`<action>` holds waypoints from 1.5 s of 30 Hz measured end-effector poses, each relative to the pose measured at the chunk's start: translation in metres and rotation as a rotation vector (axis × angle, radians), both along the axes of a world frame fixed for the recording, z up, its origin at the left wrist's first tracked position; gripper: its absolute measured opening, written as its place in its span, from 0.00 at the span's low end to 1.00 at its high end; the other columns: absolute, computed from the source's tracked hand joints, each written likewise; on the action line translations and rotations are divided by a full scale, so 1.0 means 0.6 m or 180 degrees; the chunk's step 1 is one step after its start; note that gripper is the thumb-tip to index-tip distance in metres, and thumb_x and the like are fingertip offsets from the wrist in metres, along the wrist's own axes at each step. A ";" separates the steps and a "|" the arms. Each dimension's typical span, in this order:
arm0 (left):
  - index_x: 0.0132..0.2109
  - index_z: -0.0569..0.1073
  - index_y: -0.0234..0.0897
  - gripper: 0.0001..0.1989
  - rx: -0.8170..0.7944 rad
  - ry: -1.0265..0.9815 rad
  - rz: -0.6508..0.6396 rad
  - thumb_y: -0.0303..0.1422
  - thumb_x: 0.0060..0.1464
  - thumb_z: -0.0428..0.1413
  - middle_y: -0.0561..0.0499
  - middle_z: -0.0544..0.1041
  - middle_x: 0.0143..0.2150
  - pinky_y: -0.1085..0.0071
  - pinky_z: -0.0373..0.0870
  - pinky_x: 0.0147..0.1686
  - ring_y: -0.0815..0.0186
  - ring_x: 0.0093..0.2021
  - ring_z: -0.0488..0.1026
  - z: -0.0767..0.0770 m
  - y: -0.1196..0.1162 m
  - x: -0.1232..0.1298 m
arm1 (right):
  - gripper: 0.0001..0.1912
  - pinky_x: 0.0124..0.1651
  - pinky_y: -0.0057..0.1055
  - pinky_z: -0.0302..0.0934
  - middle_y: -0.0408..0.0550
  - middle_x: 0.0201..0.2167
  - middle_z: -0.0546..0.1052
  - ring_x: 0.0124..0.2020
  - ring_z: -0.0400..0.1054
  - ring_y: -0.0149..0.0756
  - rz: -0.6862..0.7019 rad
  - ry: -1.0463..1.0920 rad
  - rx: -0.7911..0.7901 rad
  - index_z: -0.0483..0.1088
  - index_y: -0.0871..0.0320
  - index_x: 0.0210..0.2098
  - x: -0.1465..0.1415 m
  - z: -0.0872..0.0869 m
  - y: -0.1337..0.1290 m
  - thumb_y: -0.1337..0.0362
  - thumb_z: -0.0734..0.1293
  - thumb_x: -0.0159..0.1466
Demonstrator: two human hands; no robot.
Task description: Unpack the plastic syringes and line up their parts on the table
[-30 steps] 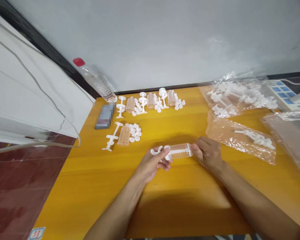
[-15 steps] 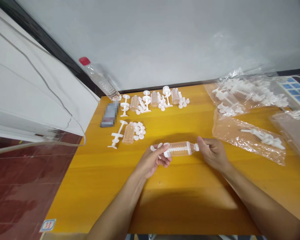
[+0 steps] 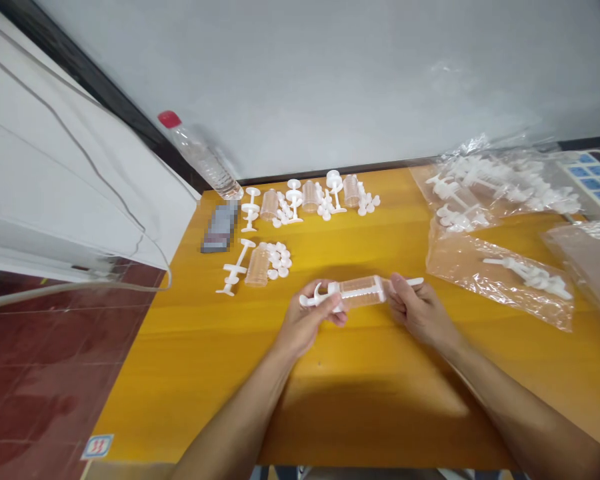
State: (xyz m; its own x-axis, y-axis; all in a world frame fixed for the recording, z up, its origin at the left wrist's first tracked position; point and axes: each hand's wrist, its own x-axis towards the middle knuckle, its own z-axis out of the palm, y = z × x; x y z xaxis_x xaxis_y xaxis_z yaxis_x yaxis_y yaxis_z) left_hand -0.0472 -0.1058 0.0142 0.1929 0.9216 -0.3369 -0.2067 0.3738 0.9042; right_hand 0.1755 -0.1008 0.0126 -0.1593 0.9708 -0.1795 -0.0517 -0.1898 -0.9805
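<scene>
A clear plastic syringe [image 3: 363,291] with white fittings lies level between my hands, above the table's middle. My left hand [image 3: 310,320] is closed round its white collar and handle end, thumb on top. At the tip end, my right hand [image 3: 414,308] pinches the nozzle; a thin white piece [image 3: 416,281] sticks out past its fingers. Left of the hands, a white plunger [image 3: 235,268], a clear barrel [image 3: 257,265] and several small white caps [image 3: 279,260] lie together. Three similar sets stand along the back edge, one with a clear barrel [image 3: 351,191].
A bottle with a red cap [image 3: 205,160] stands at the back left, beside a blurred dark packet [image 3: 220,228]. Clear bags of white parts [image 3: 515,183] and a smaller bag [image 3: 460,263] lie on the right. A power strip [image 3: 593,177] is at the far right.
My right hand has closed over the syringe's nozzle, and a thin white piece now shows beyond it. The syringe has tilted slightly, its nozzle end higher, and its white handle has turned.
</scene>
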 end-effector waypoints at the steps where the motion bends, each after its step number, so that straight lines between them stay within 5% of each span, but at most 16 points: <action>1: 0.41 0.73 0.34 0.25 -0.0295 -0.0148 -0.0015 0.51 0.48 0.68 0.49 0.79 0.29 0.74 0.72 0.25 0.68 0.24 0.75 -0.001 0.003 0.001 | 0.33 0.22 0.29 0.43 0.39 0.18 0.53 0.19 0.45 0.26 0.0051 -0.0207 0.0196 0.54 0.55 0.21 0.002 0.007 0.000 0.36 0.63 0.67; 5: 0.41 0.73 0.34 0.27 -0.0634 -0.0198 -0.0066 0.51 0.44 0.70 0.50 0.78 0.27 0.76 0.70 0.22 0.69 0.22 0.73 0.000 0.011 -0.005 | 0.28 0.26 0.29 0.56 0.42 0.22 0.66 0.23 0.60 0.29 0.0335 -0.0520 0.0579 0.66 0.57 0.24 0.017 0.017 0.005 0.41 0.64 0.68; 9: 0.47 0.76 0.39 0.27 0.0547 0.0244 0.0055 0.34 0.39 0.75 0.50 0.81 0.43 0.72 0.76 0.42 0.66 0.39 0.79 0.009 0.007 -0.019 | 0.23 0.23 0.28 0.60 0.41 0.22 0.70 0.21 0.65 0.31 0.0173 -0.0030 0.0114 0.70 0.56 0.33 0.025 0.004 0.008 0.41 0.67 0.66; 12: 0.46 0.78 0.39 0.22 0.0996 0.0432 -0.0125 0.30 0.42 0.74 0.47 0.81 0.49 0.72 0.74 0.50 0.63 0.49 0.78 0.012 0.003 -0.025 | 0.27 0.17 0.25 0.53 0.39 0.17 0.66 0.15 0.60 0.27 -0.0121 -0.0040 -0.0087 0.65 0.56 0.26 0.022 0.000 0.006 0.40 0.67 0.66; 14: 0.47 0.78 0.38 0.24 0.0869 0.0471 -0.0117 0.32 0.42 0.74 0.49 0.81 0.44 0.73 0.75 0.44 0.65 0.42 0.78 0.012 0.003 -0.026 | 0.28 0.16 0.24 0.52 0.38 0.15 0.64 0.13 0.58 0.25 -0.0085 -0.0120 -0.0160 0.63 0.56 0.24 0.019 0.004 0.005 0.40 0.68 0.65; 18: 0.42 0.75 0.35 0.24 0.0055 0.0200 0.0137 0.43 0.43 0.73 0.52 0.79 0.29 0.75 0.73 0.26 0.69 0.25 0.74 0.016 0.011 -0.027 | 0.22 0.25 0.26 0.67 0.43 0.20 0.75 0.20 0.68 0.29 0.0181 -0.0294 0.0109 0.73 0.57 0.30 0.012 0.021 0.006 0.44 0.73 0.62; 27: 0.32 0.72 0.34 0.21 -0.0874 -0.0218 0.0335 0.48 0.45 0.67 0.52 0.73 0.18 0.79 0.61 0.13 0.71 0.15 0.68 0.034 0.026 -0.051 | 0.05 0.42 0.35 0.74 0.49 0.40 0.82 0.40 0.78 0.38 -0.0307 -0.0952 0.2107 0.80 0.51 0.40 0.018 0.064 0.002 0.62 0.74 0.64; 31: 0.38 0.72 0.37 0.22 0.0318 -0.0629 0.1325 0.46 0.42 0.70 0.53 0.78 0.25 0.78 0.67 0.17 0.70 0.19 0.73 0.064 0.033 -0.078 | 0.18 0.41 0.33 0.74 0.47 0.39 0.82 0.37 0.78 0.37 -0.0606 -0.1338 0.1820 0.76 0.53 0.48 -0.001 0.067 0.062 0.59 0.77 0.59; 35: 0.41 0.71 0.38 0.27 0.1312 -0.0717 0.2247 0.46 0.39 0.73 0.52 0.81 0.28 0.78 0.66 0.18 0.72 0.19 0.72 0.077 0.038 -0.095 | 0.06 0.38 0.30 0.68 0.46 0.30 0.80 0.32 0.76 0.35 0.0213 -0.2439 0.1359 0.75 0.58 0.31 -0.080 0.037 0.166 0.63 0.74 0.59; 39: 0.40 0.70 0.38 0.28 0.1337 -0.0620 0.2471 0.46 0.38 0.74 0.53 0.80 0.27 0.78 0.61 0.18 0.73 0.17 0.69 0.067 0.043 -0.095 | 0.04 0.38 0.29 0.63 0.46 0.27 0.78 0.31 0.72 0.34 0.0385 -0.2901 0.1319 0.74 0.58 0.27 -0.145 0.002 0.234 0.66 0.73 0.57; 45: 0.42 0.70 0.37 0.28 0.1372 -0.0562 0.2389 0.46 0.42 0.72 0.51 0.81 0.30 0.78 0.60 0.18 0.73 0.19 0.69 0.061 0.042 -0.092 | 0.05 0.39 0.29 0.62 0.46 0.29 0.79 0.31 0.71 0.33 0.0282 -0.2843 0.1465 0.76 0.58 0.30 -0.181 -0.026 0.249 0.63 0.70 0.60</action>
State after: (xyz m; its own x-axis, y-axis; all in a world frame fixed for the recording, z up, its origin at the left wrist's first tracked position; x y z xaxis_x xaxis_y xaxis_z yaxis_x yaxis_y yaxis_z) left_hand -0.1027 -0.0803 0.0510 -0.4977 0.8661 0.0467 -0.4106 -0.2828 0.8668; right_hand 0.0667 0.0486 -0.0033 -0.2246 0.9669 0.1210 0.7336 0.2495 -0.6321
